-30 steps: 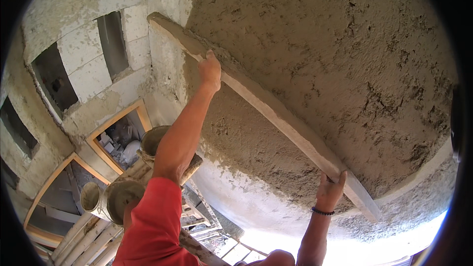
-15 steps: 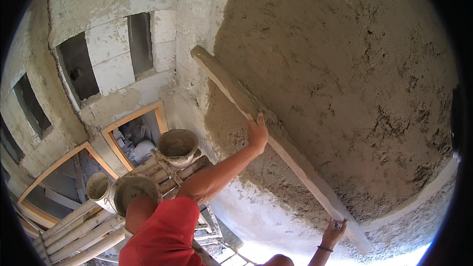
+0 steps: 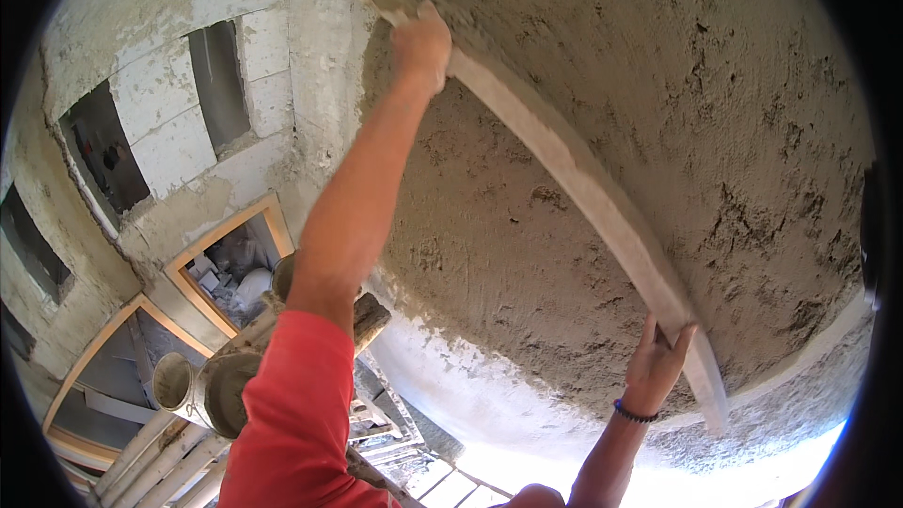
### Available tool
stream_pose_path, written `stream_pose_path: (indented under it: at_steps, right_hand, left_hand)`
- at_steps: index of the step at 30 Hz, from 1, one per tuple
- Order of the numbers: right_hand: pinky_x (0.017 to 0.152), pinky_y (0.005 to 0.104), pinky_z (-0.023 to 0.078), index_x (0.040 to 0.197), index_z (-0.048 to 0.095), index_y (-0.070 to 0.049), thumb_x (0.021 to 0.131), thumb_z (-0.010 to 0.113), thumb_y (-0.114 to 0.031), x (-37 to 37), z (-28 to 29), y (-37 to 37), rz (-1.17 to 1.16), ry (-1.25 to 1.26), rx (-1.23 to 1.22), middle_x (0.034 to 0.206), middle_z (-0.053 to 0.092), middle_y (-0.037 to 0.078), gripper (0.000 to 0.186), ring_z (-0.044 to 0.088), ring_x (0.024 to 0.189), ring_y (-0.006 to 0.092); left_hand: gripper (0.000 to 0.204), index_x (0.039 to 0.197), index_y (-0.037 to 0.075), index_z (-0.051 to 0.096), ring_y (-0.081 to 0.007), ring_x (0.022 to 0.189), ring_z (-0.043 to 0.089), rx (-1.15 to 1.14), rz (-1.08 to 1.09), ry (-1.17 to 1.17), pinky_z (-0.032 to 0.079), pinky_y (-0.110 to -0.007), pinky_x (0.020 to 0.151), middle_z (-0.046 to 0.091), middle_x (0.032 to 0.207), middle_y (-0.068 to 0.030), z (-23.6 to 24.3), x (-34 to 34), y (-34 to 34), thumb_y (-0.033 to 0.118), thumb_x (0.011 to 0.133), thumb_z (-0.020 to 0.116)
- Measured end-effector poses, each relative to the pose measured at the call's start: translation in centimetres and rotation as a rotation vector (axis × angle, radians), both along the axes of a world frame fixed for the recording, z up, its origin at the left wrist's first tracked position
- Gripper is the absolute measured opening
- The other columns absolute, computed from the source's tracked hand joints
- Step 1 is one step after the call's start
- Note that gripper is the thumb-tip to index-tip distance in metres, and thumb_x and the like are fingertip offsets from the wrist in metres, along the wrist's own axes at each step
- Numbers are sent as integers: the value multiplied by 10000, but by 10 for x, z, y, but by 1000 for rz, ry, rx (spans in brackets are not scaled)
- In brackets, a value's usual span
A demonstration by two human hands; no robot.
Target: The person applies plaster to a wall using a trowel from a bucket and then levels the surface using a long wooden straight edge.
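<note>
A long, mortar-caked plastering straightedge (image 3: 574,179) lies against the wet grey plaster (image 3: 508,216) of the wall, slanting from upper left to lower right. Toward its upper end, my left hand (image 3: 421,49) is closed round it with the arm stretched far up. My right hand (image 3: 656,367), with a dark beaded bracelet at the wrist, grips the lower edge near the other end, fingers and thumb pressed on it. Wet mortar clings along the upper edge of the straightedge. The plaster is rough and pitted in patches above and below it.
Mortar-smeared buckets (image 3: 230,395) stand on pole scaffolding (image 3: 160,461) at lower left, partly behind my red sleeve. Wood-framed openings (image 3: 230,263) and narrow dark slots pierce the left wall. A ladder-like frame (image 3: 386,400) shows below.
Both hands have carried the straightedge up the wall, its left end rising further toward the top. My left arm is now more extended, and plaster formerly covered lies exposed below.
</note>
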State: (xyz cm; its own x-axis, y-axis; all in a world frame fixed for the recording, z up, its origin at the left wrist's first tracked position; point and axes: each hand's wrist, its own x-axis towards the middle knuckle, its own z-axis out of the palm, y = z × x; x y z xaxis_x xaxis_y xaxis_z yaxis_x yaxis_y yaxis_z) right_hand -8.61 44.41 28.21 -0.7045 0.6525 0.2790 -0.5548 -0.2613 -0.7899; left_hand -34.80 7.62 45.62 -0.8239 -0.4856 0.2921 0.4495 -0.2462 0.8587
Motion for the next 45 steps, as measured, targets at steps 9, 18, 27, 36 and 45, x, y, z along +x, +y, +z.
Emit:
stream_pose_path:
  at_steps: [9,18,27,36,45]
  right_hand:
    - [1050,314,410,1368,295,74,947,567,-163,11,17,13,93,42,-20,1346,426,197,554,433,1251,255]
    - [1003,292,415,1349,299,73,964,524,-96,64,-121,147,-115,-100,119,1311,448,188,477,494,1154,210]
    - [1012,344,451,1326,376,50,966,530,-305,39,-20,83,-277,-53,277,1285,455,198,528,487,1164,246]
    - [975,345,495,1233,443,49,951,567,-218,-24,157,45,183,529,-154,1212,445,211,407,513,1090,306]
    - [1007,390,486,1203,450,70,918,604,-154,-17,171,63,54,491,-26,1214,484,220,394,504,1145,334]
  left_hand:
    - [584,1307,-116,320,-311,914,615,7,-139,-118,567,-458,726,511,1165,-219,29,41,10,368,984,366]
    - [519,1155,-80,413,-178,763,491,-85,52,-136,449,-386,648,505,957,-116,-134,48,120,409,982,421]
    - [689,1414,-111,181,-351,1366,262,-76,-90,42,254,-411,1117,198,1470,-286,17,88,93,365,978,424]
    - [437,1239,-29,472,-325,1043,560,-451,-106,196,509,-500,748,541,1216,-172,220,-13,7,313,990,361]
    - [306,1076,45,547,-273,724,629,64,-363,225,497,-411,513,628,974,-135,215,31,29,234,976,329]
